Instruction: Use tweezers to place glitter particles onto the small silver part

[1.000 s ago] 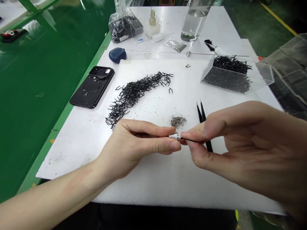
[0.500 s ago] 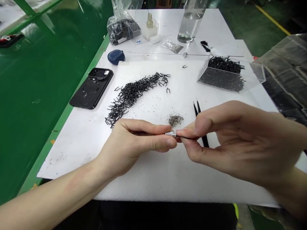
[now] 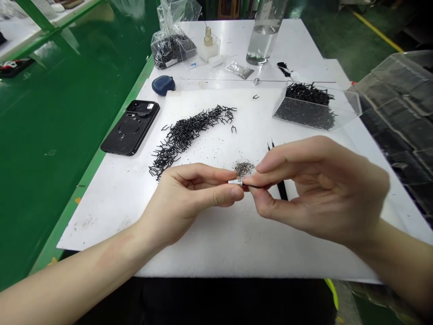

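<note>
My left hand (image 3: pixel 189 194) pinches a small silver metal cylinder (image 3: pixel 235 182) between thumb and forefinger. My right hand (image 3: pixel 314 189) holds a thin black wire (image 3: pixel 253 186) in its fingertips, and the wire's end meets the cylinder. Just beyond the fingertips lies a small heap of grey grit (image 3: pixel 244 168). Black tweezers (image 3: pixel 279 180) rest on the white foam sheet (image 3: pixel 203 239), partly hidden under my right hand. A long pile of bent black wire pieces (image 3: pixel 189 135) lies left of the grit.
A clear acrylic box (image 3: pixel 313 113) of black wire pieces stands at the right. A phone in a black case (image 3: pixel 130 128) and a blue pouch (image 3: pixel 163 85) lie left. A water bottle (image 3: pixel 264 40) and a plastic bag of black parts (image 3: pixel 169 49) stand behind.
The view has swung, shifting the table left and down in the picture. Both hands have moved left together, keeping their hold on the cylinder and wire.
</note>
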